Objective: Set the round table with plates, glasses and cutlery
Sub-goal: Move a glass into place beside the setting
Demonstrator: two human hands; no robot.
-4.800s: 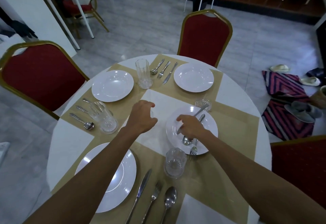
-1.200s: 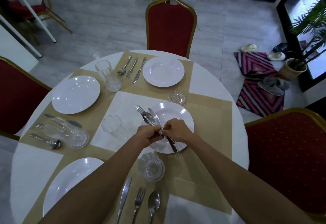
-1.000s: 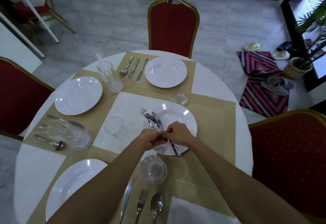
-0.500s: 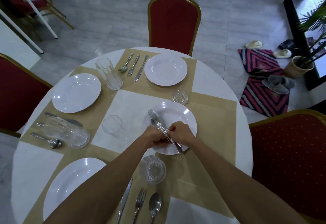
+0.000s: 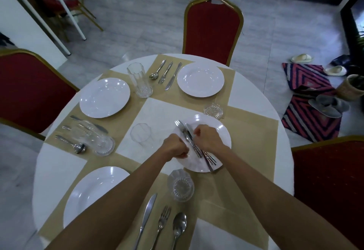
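Note:
On the round white table (image 5: 51,173) a white plate (image 5: 218,125) lies on the right placemat. A bundle of cutlery (image 5: 190,138), with a fork and a knife showing, rests slanted across it. My right hand (image 5: 207,139) is curled over the bundle from the right, gripping it. My left hand (image 5: 174,147) is a closed fist just left of the bundle, with a narrow gap to it. Three other plates are set: far (image 5: 200,79), left (image 5: 104,97), near (image 5: 94,192). An upright glass (image 5: 140,135) stands at the centre and another glass (image 5: 180,184) by my forearms.
A tall glass (image 5: 140,80) and a cutlery set (image 5: 165,72) sit at the far place. A tipped glass (image 5: 94,139) lies over the left cutlery. A small glass (image 5: 213,110) stands behind the right plate. Knife, fork and spoon (image 5: 161,226) lie nearest me. Red chairs (image 5: 212,27) ring the table.
The cutlery bundle, first loose on the right plate, was gathered in both hands above it. Now it lies lower across the plate and my hands have drawn slightly apart.

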